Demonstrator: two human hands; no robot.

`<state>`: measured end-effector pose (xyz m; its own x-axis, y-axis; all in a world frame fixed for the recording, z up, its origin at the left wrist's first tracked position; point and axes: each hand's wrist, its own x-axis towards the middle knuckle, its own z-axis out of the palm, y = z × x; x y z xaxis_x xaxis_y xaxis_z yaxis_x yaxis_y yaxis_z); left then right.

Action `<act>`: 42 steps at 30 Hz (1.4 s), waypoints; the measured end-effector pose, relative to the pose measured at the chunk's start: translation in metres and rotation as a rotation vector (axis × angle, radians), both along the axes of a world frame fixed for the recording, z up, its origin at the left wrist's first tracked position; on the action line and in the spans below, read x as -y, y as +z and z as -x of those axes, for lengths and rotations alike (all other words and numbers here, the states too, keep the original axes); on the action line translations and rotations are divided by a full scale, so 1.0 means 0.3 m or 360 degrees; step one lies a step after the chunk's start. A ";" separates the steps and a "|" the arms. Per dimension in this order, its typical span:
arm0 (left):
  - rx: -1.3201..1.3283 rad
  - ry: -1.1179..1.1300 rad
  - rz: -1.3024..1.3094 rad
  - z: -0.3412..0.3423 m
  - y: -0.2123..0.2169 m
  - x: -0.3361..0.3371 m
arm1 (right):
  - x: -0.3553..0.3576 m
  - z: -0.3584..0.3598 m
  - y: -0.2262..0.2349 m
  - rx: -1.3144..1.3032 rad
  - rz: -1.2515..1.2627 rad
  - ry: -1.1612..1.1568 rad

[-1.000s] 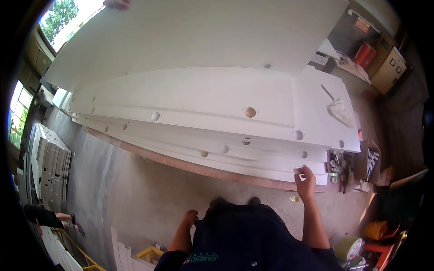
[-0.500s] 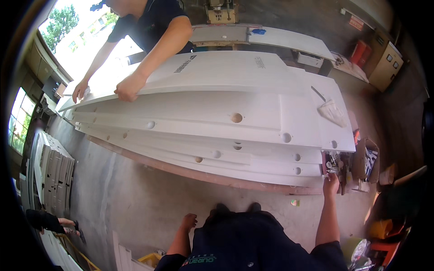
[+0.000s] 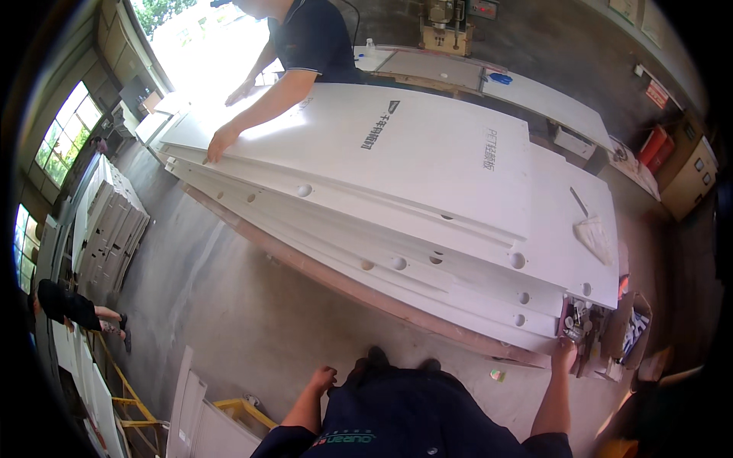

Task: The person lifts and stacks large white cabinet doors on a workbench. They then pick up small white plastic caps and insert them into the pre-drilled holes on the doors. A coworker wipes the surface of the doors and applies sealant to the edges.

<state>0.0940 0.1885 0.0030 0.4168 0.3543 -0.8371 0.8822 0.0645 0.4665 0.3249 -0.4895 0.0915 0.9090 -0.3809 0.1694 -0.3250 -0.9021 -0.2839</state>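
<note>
My right hand reaches to the near right corner of the panel stack, at a box of metal hinges. Its fingertips are hidden among the fittings, so what they grip cannot be told. My left hand hangs by my left side with fingers curled, and nothing shows in it. White door panels lie stacked in offset layers before me. Round cup holes run along their near edges. Across the stack, a co-worker rests one hand on the top panel's left edge; the other hand is over its far side.
A white cloth lies on the right panel. Beside the hinges stands a cardboard box of parts. More panels are piled at far left, near another person. A yellow crate sits low left. A machine stands behind.
The co-worker's lifted top panel now lies down on the stack, and that person's hands have shifted. My view has turned left. My right hand has moved in closer to the hinges.
</note>
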 end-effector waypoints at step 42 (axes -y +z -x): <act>0.0191 0.0779 -0.0010 0.156 -0.028 -0.517 | -2.150 -0.036 0.509 -0.0274 -0.1188 0.2276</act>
